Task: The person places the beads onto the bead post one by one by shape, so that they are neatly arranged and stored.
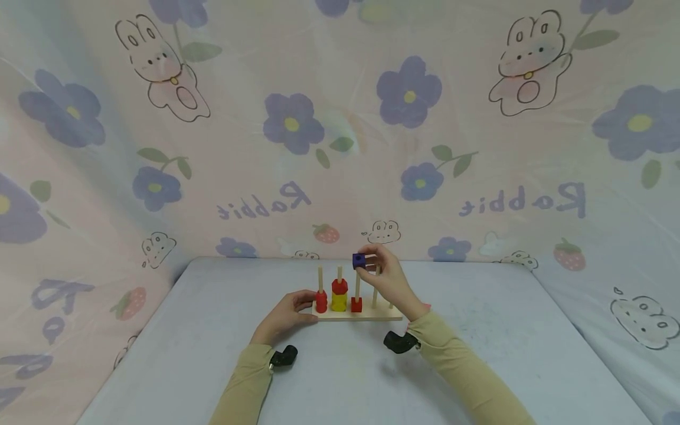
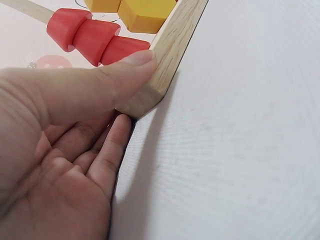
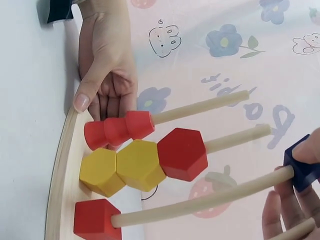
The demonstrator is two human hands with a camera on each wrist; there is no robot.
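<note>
Rabbit-print cloth (image 1: 340, 177) behind pale surface (image 1: 212, 354). Blue cube (image 1: 358, 261) pinched in right grip (image 1: 386, 277) at tip of peg (image 1: 358, 287); red cube (image 1: 356, 305) below grip. Pegboard (image 1: 361, 316) end grasped by left grip (image 1: 287, 310). Blue cube could be jammed by tilted hole, pegboard shifted by slackened left grip.

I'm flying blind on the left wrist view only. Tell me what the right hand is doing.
Observer: The right hand pinches a dark blue block.
Operator: Tell me where that block is.
Observer: At the tip of the peg that bears a red cube, well above that cube. Whether the peg has entered it, I cannot tell.
Operator: I see the yellow blocks but not what tops them. Name it.
Observer: A red hexagonal block, on the same peg as both yellow ones.
</note>
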